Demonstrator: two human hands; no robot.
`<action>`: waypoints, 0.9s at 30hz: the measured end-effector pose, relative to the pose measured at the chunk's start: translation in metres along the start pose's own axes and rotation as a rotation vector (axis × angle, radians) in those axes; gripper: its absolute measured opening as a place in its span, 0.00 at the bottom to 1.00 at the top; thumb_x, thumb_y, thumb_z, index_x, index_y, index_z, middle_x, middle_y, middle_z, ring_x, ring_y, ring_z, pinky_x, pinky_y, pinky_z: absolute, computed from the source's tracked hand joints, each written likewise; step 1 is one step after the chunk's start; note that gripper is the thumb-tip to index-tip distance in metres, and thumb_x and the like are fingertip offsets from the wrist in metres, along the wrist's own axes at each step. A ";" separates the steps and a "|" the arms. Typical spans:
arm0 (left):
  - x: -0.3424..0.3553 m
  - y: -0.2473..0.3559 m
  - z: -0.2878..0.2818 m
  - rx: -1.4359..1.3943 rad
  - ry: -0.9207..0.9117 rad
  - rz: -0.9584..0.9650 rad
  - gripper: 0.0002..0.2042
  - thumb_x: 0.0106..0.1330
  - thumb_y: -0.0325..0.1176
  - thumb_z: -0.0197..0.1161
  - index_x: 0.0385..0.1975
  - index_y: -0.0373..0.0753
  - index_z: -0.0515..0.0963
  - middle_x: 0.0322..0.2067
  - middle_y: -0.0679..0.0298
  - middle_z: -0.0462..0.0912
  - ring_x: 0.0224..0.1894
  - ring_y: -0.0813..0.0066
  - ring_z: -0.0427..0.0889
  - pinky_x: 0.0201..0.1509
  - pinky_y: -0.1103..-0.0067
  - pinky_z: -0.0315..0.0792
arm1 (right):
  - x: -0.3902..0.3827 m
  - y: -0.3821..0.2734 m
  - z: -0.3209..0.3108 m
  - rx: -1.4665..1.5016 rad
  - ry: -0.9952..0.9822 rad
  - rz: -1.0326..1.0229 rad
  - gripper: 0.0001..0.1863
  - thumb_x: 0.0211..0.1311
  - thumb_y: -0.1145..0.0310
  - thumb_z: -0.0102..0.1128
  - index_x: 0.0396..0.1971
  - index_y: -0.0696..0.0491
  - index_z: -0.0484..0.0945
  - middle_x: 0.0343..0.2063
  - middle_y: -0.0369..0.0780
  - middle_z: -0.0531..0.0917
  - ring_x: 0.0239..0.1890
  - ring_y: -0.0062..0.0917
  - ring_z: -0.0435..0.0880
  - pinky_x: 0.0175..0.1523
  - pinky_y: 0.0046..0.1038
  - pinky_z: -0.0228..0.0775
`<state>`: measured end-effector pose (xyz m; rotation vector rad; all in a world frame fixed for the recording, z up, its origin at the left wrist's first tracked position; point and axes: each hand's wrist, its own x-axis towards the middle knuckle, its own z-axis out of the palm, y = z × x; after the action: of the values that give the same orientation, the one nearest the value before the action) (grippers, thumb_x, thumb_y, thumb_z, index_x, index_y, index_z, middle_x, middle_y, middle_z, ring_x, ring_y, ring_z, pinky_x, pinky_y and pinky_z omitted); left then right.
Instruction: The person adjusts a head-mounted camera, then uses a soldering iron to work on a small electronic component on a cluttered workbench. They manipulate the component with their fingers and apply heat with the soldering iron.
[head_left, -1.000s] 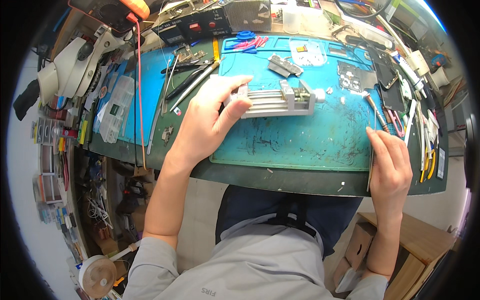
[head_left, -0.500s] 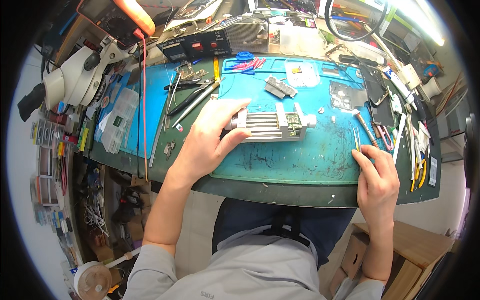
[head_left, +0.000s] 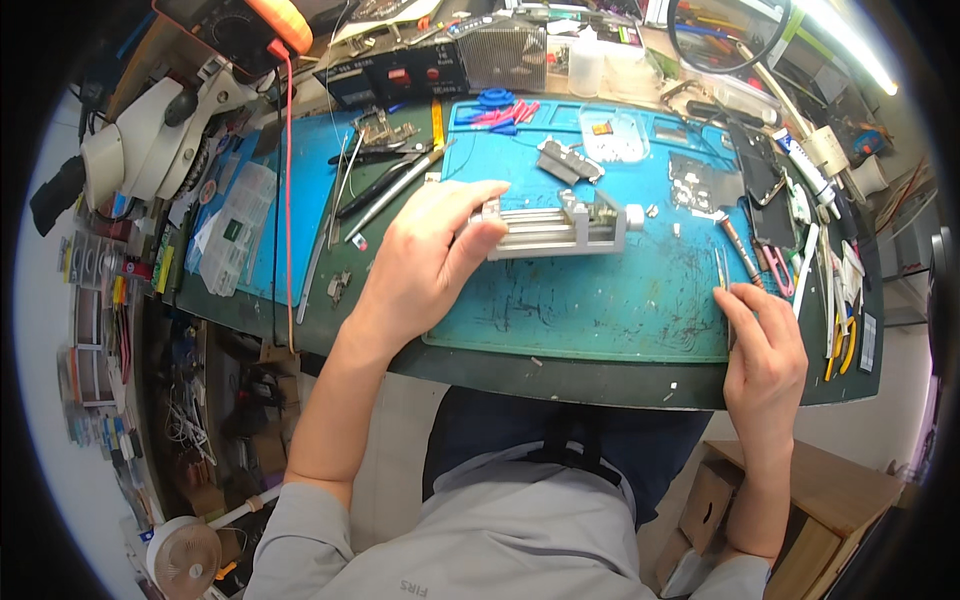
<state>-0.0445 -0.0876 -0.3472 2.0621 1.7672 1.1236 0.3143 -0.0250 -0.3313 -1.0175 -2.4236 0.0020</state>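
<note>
Metal clamp point(head_left: 545, 240), centre of frame: left end concealed by the left hand point(head_left: 420, 245); the small item seated at its right end cannot be identified at this size. Tweezers point(head_left: 719, 265), right of centre: portion behind the tips partly covered by the right hand point(head_left: 765, 345). Orange-edged meter point(head_left: 235, 35), upper left, and black hoop point(head_left: 672, 30), upper right: both truncated by the top edge. Grey shirt point(head_left: 480, 540): cut off at the lower edge. White fragment point(head_left: 677, 230), right of the clamp: too small to identify.
</note>
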 end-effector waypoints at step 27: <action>-0.004 -0.004 0.002 -0.037 -0.010 -0.032 0.29 0.86 0.56 0.54 0.64 0.32 0.83 0.46 0.58 0.87 0.46 0.68 0.83 0.55 0.74 0.76 | 0.062 -0.013 0.025 0.253 -0.059 -0.016 0.13 0.72 0.70 0.70 0.53 0.57 0.86 0.39 0.44 0.88 0.40 0.40 0.87 0.49 0.38 0.80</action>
<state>-0.0461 -0.0895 -0.3519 2.0073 1.7548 1.1265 0.2580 0.0121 -0.3221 -0.8936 -2.4080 0.3283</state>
